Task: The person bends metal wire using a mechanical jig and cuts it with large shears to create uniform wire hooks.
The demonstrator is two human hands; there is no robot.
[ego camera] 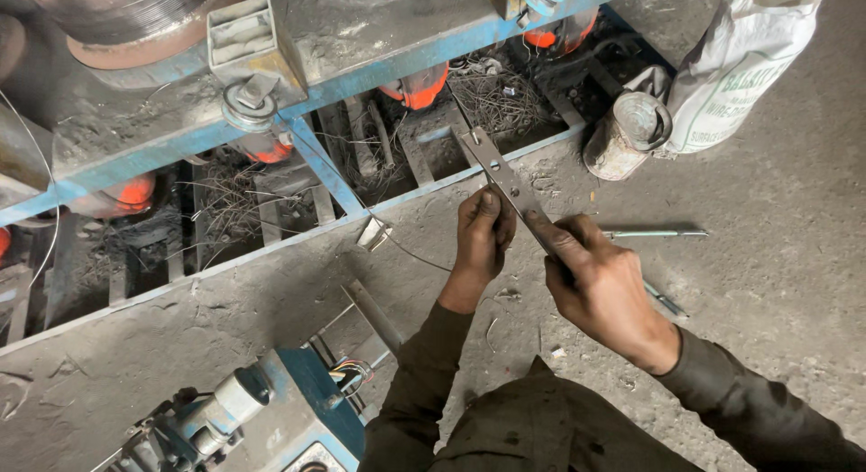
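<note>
Both my hands hold a flat grey metal bar (499, 168) with small holes, slanted from upper left to lower right above a dusty concrete floor. My left hand (483, 233) grips it near the middle, thumb up against the bar. My right hand (600, 287) closes on its lower end, forefinger laid along the strip. The bar's far end (473, 138) points toward the blue machine frame (325, 170). A thin wire (415, 256) runs across the floor toward my left wrist.
The blue steel frame holds orange parts (417, 89) and tangled wire scraps (492, 98). A dented metal can (627, 134) and a white sack (744, 62) stand at the right. A thin rod (654, 233) lies on the floor. A blue motor unit (271, 418) sits at lower left.
</note>
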